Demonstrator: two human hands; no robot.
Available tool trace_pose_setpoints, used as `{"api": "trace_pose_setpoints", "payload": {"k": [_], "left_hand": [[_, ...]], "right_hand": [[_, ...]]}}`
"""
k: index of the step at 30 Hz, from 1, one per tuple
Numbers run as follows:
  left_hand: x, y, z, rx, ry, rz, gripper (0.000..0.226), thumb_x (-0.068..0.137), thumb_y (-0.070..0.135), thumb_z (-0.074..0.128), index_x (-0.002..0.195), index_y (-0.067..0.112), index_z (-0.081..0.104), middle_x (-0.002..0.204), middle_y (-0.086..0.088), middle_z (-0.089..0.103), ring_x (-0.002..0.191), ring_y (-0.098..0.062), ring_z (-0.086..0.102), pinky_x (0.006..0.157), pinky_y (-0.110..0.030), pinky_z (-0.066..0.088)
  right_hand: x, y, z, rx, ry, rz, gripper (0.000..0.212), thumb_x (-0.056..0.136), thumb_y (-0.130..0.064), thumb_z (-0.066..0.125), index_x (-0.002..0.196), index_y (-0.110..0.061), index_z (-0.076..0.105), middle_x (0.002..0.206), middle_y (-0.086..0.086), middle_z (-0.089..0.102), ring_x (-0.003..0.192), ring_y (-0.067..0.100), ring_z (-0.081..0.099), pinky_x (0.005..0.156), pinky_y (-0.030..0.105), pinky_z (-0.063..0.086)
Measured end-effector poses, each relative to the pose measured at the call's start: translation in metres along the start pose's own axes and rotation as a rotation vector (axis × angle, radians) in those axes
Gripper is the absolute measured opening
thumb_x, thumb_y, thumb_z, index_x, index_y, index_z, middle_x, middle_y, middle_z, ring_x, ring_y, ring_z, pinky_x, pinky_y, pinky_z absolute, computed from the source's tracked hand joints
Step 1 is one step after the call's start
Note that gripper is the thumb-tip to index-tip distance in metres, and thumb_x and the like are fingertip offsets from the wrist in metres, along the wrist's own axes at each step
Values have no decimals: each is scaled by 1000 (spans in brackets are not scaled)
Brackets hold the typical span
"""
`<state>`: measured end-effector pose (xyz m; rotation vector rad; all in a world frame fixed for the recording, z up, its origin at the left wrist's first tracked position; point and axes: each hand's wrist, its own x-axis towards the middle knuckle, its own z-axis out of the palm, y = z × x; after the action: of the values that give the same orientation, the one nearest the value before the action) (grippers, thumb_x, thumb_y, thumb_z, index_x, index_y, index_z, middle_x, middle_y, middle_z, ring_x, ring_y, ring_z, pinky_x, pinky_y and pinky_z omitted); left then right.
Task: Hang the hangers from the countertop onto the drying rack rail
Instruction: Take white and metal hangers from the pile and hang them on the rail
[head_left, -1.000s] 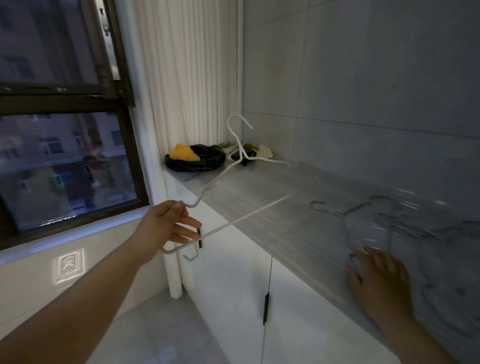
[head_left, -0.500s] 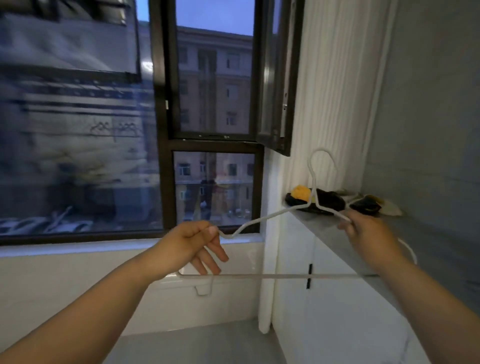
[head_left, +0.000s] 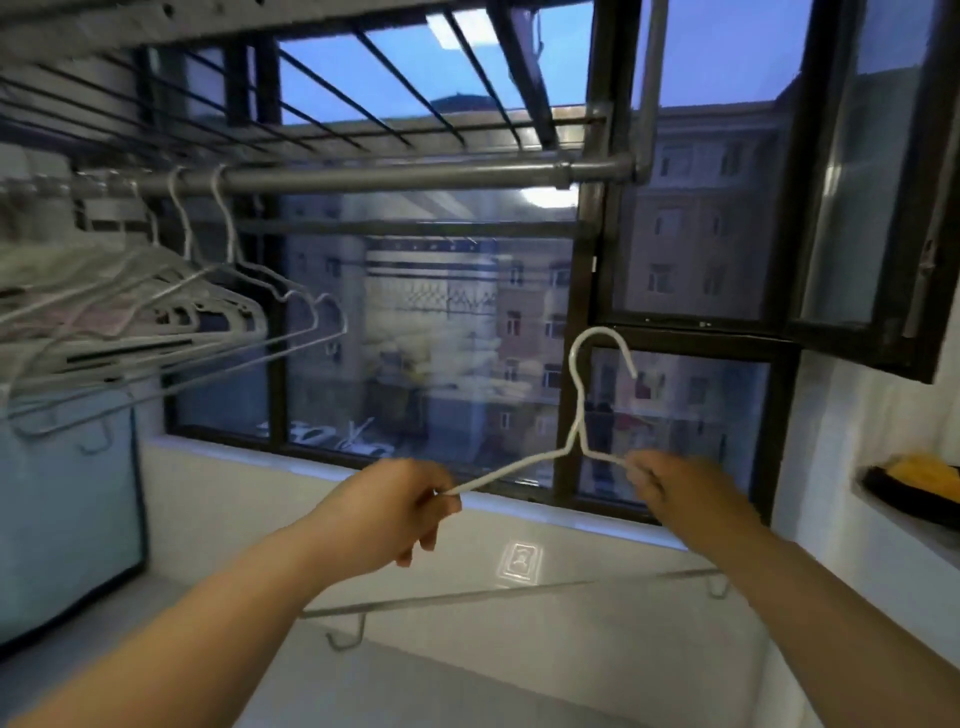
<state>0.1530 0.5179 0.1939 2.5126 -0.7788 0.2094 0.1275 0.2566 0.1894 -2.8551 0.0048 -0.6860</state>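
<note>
I hold a white wire hanger (head_left: 575, 415) upright in front of the window, its hook pointing up. My left hand (head_left: 395, 506) pinches its left shoulder and my right hand (head_left: 675, 486) grips its right shoulder. The hanger's bottom bar runs below my wrists. The grey drying rack rail (head_left: 395, 175) crosses the view well above the hook. Several hangers (head_left: 228, 291) hang on the rail at the left, some with laundry.
A dark-framed window (head_left: 582, 312) fills the background, with an open sash (head_left: 883, 208) at the upper right. The countertop corner at the right edge carries a black bag with something yellow (head_left: 919, 480). A light blue bin (head_left: 67, 509) stands at the left.
My view has swung from the countertop up and left to the window and rack. My right hand left the countertop and took the hanger's right shoulder. Both hands have lifted the hanger.
</note>
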Motion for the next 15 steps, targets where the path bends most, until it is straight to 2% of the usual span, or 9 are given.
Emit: {"api": "trace_pose_setpoints", "payload": {"k": [2,4,6,8,10,12,15], "left_hand": [[-20,-27,-23,54,50,-63,26,95,30,41,70,36,45,57,9,55,35,1,48,42,-10,38],[-38,-51,-45,77,123,-118,28,96,30,40,69,37,45,57,8,55,33,1,47,42,-11,38],[-53,-68,-61,109,197,-159,30,96,29,39,67,37,44,56,7,54,30,0,46,43,-12,38],[-66,-81,-77,139,260,-205,32,97,29,38,67,38,41,57,7,54,29,0,46,44,-14,39],[-75,-91,-93,154,317,-236,33,97,29,37,65,37,40,58,8,54,30,1,47,44,-14,39],[-84,-100,-110,172,370,-254,33,97,27,38,64,36,40,58,8,54,31,2,48,42,-11,37],[-91,-110,-133,184,446,-302,36,96,22,41,60,25,44,54,6,51,33,-2,49,37,-10,35]], "right_hand": [[11,-37,6,5,25,-102,25,99,-23,37,114,-22,58,87,5,64,86,26,57,58,22,33],[23,-71,12,29,122,-186,30,95,-19,49,123,-15,58,107,12,66,99,30,59,70,26,36],[33,-100,17,21,274,-296,27,86,-11,61,112,-6,66,100,17,69,94,36,62,75,35,47],[46,-125,23,-60,435,-390,22,75,-15,63,92,-4,73,82,12,72,76,34,68,63,37,54],[55,-150,20,-160,506,-457,26,64,-20,63,83,-6,73,75,8,72,70,29,69,57,35,55],[67,-170,13,-215,595,-509,28,59,-12,71,86,-5,73,81,11,72,79,29,67,64,36,56],[88,-189,-11,-248,687,-517,46,48,1,85,92,-1,71,94,20,69,98,34,56,83,42,52]]}}
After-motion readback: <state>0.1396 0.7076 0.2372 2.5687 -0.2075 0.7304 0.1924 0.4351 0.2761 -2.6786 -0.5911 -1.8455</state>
